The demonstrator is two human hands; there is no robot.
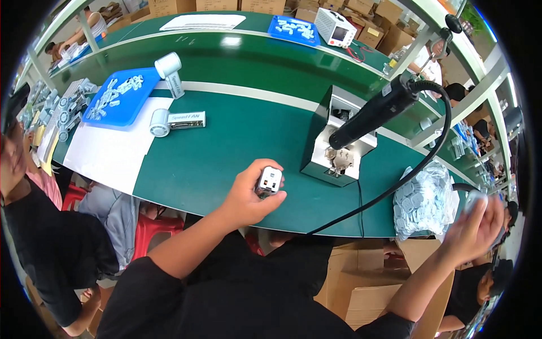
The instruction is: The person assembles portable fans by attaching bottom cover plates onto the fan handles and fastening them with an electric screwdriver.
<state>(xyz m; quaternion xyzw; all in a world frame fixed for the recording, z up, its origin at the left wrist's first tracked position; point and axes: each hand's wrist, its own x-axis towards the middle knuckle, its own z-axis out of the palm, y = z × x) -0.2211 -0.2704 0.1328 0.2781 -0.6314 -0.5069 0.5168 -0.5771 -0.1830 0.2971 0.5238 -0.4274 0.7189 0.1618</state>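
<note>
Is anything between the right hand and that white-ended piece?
Yes: in this view, the bag of pale parts and a black cable lie between the right hand and the white-ended piece in the left hand. Heights are unclear.

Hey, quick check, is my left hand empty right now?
No, your left hand is curled around a small piece whose white end shows between the thumb and fingers.

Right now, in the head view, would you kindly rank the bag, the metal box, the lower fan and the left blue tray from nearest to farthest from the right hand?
From the right hand:
1. Bag: just to its left.
2. Metal box: farther left, past the bag.
3. Lower fan: well left of the box.
4. Left blue tray: farthest left, beyond the fan.
</note>
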